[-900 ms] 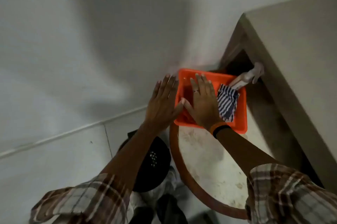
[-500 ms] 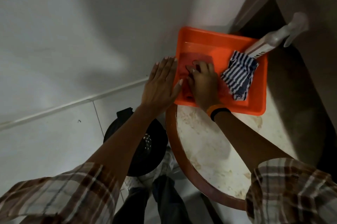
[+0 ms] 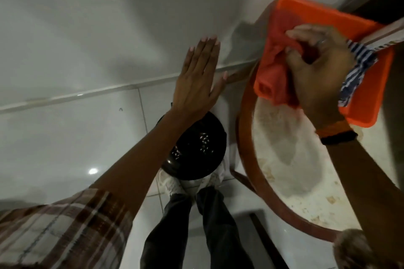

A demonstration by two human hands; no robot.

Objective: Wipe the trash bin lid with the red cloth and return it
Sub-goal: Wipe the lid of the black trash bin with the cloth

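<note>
White floor tiles (image 3: 65,137) surround the stained round desk (image 3: 295,181), where the right hand (image 3: 317,67) clutches the red cloth (image 3: 277,49) in the orange tray (image 3: 371,84); the left hand (image 3: 196,76) is spread flat beside the desk.

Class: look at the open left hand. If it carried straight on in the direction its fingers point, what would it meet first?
Most likely the white wall. The left hand is flat, fingers pointing up-frame with nothing between them and the wall, though depth is hard to judge here.

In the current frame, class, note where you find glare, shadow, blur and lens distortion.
Head view: glare spot on the floor tile; soft shadows on the wall; motion blur around the right hand gripping the red cloth; wide-angle bending curves the table rim; overall dim lighting.
</note>
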